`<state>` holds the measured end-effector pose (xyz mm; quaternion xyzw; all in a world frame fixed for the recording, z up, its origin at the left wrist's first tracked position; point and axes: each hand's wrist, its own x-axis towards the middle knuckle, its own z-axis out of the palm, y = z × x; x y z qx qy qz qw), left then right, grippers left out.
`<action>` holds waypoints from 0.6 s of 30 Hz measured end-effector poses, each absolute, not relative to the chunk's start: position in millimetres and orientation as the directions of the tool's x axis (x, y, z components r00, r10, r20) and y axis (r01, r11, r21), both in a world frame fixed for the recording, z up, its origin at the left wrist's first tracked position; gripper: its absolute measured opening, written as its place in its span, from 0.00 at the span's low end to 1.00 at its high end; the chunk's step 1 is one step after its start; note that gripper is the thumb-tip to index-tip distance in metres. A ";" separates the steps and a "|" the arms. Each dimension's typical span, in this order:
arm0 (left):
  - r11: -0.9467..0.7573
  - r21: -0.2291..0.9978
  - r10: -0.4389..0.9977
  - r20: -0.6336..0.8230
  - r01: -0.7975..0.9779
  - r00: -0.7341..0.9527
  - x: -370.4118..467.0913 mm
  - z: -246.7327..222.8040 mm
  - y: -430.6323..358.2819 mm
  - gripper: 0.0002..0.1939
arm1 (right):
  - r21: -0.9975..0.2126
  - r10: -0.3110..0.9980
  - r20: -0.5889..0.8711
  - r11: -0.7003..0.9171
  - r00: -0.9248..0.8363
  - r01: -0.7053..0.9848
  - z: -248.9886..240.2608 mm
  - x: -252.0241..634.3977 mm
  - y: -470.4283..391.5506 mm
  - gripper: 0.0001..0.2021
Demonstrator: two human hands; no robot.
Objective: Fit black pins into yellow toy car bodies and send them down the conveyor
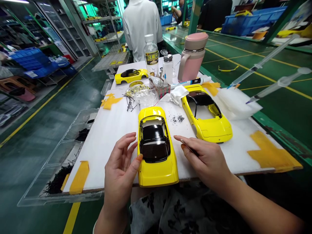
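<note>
Right in front of me, the first car body sits at the near edge of the board. Over to its right lies a second body, tiny bits between them. Behind the first, a bag; farther back, left, a third body. Bottle, jar and mug stand at the back, syringes by the pad at right, a tray at left.
</note>
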<state>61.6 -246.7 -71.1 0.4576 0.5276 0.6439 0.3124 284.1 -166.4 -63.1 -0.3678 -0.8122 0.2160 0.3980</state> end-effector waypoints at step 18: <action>-0.242 0.967 0.888 0.252 0.073 -0.385 61.5 -70.8 -246.7 0.20 | -0.550 0.694 0.522 0.718 -0.495 0.427 -64.1 283.4 -166.9 0.17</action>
